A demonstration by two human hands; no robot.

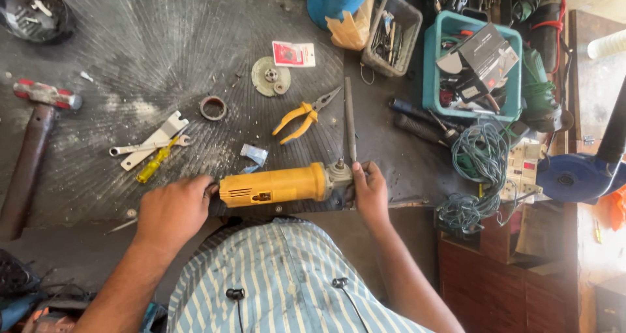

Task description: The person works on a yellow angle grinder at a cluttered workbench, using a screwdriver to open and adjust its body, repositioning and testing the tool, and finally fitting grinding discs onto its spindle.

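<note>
A hammer (36, 137) with a red-marked head lay at the far left of the dark workbench (163, 52). Right of it sat a flat wrench (147, 148) and a yellow-handled screwdriver (153, 163), close together. Nearer the bench's front edge, the left hand (175, 210) was closed over the tail end of the yellow angle grinder (274, 185), covering that end from above. The grinder lay flat along the front edge of the bench, its body stretching rightward from that hand to the grey gear head. Above it lay a metal ring (213, 108), a round disc (269, 76), yellow-handled pliers (303, 116) and a dark rod (350, 121). The right hand (369, 191) clasped the grinder's gear-head end, its fingers wrapped over the metal, so the tool spanned the gap between both hands. Further right stood a teal crate (471, 62) of parts and a tangle of grey-green cable (479, 163).
</note>
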